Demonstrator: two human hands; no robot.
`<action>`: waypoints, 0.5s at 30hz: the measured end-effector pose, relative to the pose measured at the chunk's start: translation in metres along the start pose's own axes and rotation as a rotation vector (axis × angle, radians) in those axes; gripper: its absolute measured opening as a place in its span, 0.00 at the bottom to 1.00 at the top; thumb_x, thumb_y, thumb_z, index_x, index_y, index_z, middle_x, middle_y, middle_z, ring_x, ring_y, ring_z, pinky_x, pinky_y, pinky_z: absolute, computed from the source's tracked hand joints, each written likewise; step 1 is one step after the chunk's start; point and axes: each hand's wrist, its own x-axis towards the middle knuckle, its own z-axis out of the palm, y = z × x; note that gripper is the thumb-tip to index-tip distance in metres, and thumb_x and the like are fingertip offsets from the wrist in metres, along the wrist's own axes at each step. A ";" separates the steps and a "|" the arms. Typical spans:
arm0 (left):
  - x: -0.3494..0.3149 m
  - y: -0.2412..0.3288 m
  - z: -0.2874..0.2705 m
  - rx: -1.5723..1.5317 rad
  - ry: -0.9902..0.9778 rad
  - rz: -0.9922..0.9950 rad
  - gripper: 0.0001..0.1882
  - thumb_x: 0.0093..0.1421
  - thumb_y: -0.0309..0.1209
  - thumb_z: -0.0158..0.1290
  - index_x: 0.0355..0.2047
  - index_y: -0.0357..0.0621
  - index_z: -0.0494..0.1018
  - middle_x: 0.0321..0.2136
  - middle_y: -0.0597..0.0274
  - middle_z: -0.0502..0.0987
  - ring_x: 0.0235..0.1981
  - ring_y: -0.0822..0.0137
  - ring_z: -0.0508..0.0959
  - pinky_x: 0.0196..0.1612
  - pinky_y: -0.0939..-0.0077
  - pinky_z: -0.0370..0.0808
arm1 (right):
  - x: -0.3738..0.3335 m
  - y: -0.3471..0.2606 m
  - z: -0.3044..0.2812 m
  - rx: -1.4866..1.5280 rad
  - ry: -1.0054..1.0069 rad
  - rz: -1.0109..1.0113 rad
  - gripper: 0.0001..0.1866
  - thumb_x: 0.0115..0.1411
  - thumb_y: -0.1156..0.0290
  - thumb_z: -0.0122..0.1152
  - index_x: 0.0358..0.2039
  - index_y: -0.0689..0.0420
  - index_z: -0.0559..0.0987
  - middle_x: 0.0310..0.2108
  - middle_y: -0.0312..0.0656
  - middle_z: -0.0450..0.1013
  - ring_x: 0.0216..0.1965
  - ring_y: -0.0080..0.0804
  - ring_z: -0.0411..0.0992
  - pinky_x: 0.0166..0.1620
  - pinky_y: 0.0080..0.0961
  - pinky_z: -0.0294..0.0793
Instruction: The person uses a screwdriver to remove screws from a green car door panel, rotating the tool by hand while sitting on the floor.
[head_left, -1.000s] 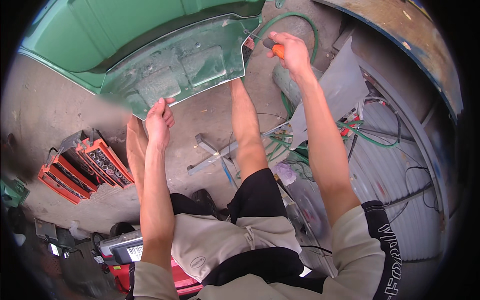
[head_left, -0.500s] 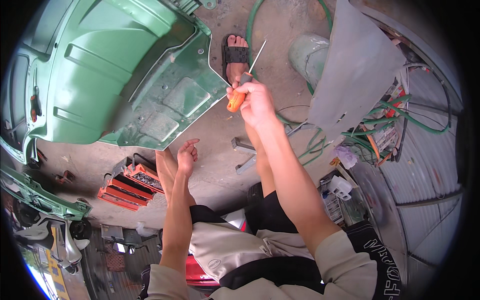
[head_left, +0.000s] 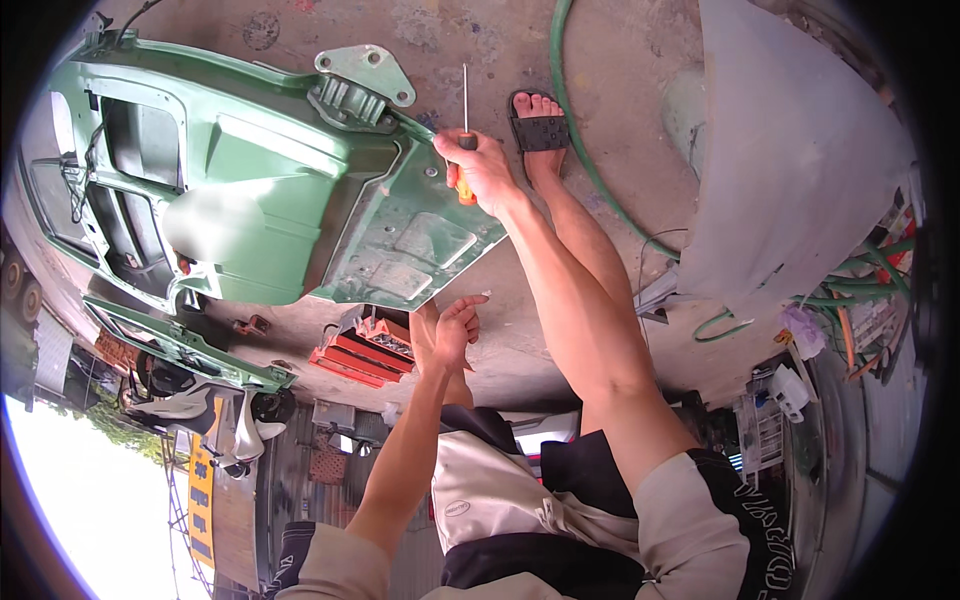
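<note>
My right hand (head_left: 485, 172) is wrapped round the orange and black handle of a screwdriver (head_left: 465, 100). Its thin metal shaft points away from me, above the right edge of a green painted metal body panel (head_left: 365, 262). Lower down and to the left, my left hand (head_left: 457, 332) hovers by the panel's near corner, apart from it. Its index finger reaches out to the right while the other fingers curl in. A tiny pale speck shows at that fingertip, too small to name, and the curled fingers hide whatever may be inside.
A red cantilever toolbox (head_left: 355, 358) with sockets stands open on the floor below the panel. A green hose (head_left: 572, 125) curves past my sandalled foot (head_left: 540, 125). At the right rises a large grey panel (head_left: 780, 170); another green frame (head_left: 190, 345) lies at the left.
My view has swung to the left, showing more of the green panel. The screwdriver has turned from slanting right to nearly straight away from me, and my right hand is now over the panel's edge.
</note>
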 end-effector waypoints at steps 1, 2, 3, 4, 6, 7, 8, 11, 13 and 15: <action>-0.001 0.006 0.010 0.008 0.002 -0.004 0.13 0.70 0.27 0.43 0.50 0.37 0.73 0.19 0.78 0.54 0.18 0.81 0.54 0.22 0.83 0.52 | 0.003 -0.001 -0.008 -0.022 -0.038 0.009 0.16 0.60 0.60 0.71 0.40 0.57 0.78 0.20 0.32 0.71 0.16 0.19 0.68 0.18 0.20 0.65; -0.003 0.013 0.014 0.020 0.012 -0.001 0.13 0.70 0.27 0.44 0.50 0.37 0.73 0.19 0.78 0.54 0.18 0.81 0.54 0.22 0.83 0.52 | 0.002 -0.005 -0.005 -0.014 -0.060 0.009 0.16 0.60 0.60 0.71 0.40 0.57 0.78 0.20 0.32 0.71 0.16 0.19 0.68 0.18 0.20 0.65; -0.006 0.019 0.017 0.017 0.027 0.012 0.13 0.70 0.27 0.44 0.50 0.37 0.73 0.19 0.78 0.54 0.18 0.81 0.54 0.22 0.83 0.52 | -0.001 -0.007 -0.003 -0.051 -0.040 0.025 0.14 0.60 0.61 0.71 0.38 0.57 0.79 0.20 0.31 0.70 0.16 0.18 0.67 0.17 0.20 0.63; -0.006 0.023 0.021 0.027 0.022 -0.002 0.13 0.70 0.28 0.43 0.50 0.38 0.73 0.18 0.78 0.55 0.18 0.81 0.55 0.22 0.83 0.54 | -0.002 -0.009 -0.002 -0.094 -0.013 0.033 0.13 0.59 0.63 0.72 0.36 0.57 0.79 0.21 0.31 0.70 0.15 0.17 0.66 0.16 0.21 0.61; -0.006 0.025 0.027 0.026 -0.006 0.013 0.13 0.70 0.28 0.43 0.50 0.39 0.73 0.18 0.78 0.55 0.17 0.81 0.55 0.22 0.83 0.56 | 0.001 -0.006 0.001 -0.060 0.001 0.009 0.12 0.60 0.64 0.71 0.35 0.57 0.79 0.21 0.31 0.70 0.15 0.17 0.66 0.16 0.21 0.61; -0.006 0.026 0.027 0.022 0.000 0.022 0.13 0.70 0.28 0.43 0.50 0.39 0.73 0.18 0.78 0.55 0.17 0.81 0.55 0.22 0.83 0.56 | 0.002 -0.003 0.005 -0.017 0.024 -0.004 0.11 0.60 0.66 0.71 0.34 0.57 0.78 0.21 0.31 0.70 0.15 0.17 0.65 0.16 0.21 0.61; -0.006 0.026 0.028 0.013 -0.008 0.028 0.14 0.70 0.28 0.43 0.50 0.39 0.73 0.18 0.78 0.55 0.17 0.81 0.55 0.22 0.83 0.56 | 0.003 -0.001 0.008 -0.043 0.043 -0.002 0.11 0.60 0.66 0.70 0.34 0.56 0.77 0.20 0.31 0.70 0.15 0.17 0.65 0.17 0.20 0.63; -0.007 0.019 0.038 -0.040 -0.054 0.036 0.14 0.70 0.29 0.43 0.51 0.40 0.73 0.18 0.78 0.56 0.18 0.80 0.55 0.22 0.82 0.56 | 0.006 0.006 0.000 0.108 0.031 -0.021 0.11 0.61 0.66 0.70 0.36 0.56 0.77 0.20 0.31 0.69 0.15 0.18 0.66 0.18 0.20 0.65; -0.012 0.012 0.043 -0.090 -0.079 0.033 0.14 0.70 0.29 0.42 0.51 0.40 0.73 0.18 0.78 0.56 0.18 0.80 0.55 0.22 0.82 0.56 | 0.008 0.009 -0.002 0.113 0.025 -0.001 0.12 0.60 0.66 0.71 0.37 0.56 0.76 0.21 0.31 0.69 0.15 0.19 0.67 0.19 0.20 0.67; -0.020 0.003 0.045 -0.148 -0.076 0.017 0.13 0.70 0.28 0.43 0.50 0.38 0.73 0.18 0.77 0.54 0.18 0.80 0.54 0.22 0.82 0.55 | 0.009 0.013 0.002 0.042 0.048 -0.086 0.14 0.60 0.64 0.71 0.38 0.56 0.76 0.21 0.31 0.69 0.15 0.19 0.67 0.19 0.21 0.67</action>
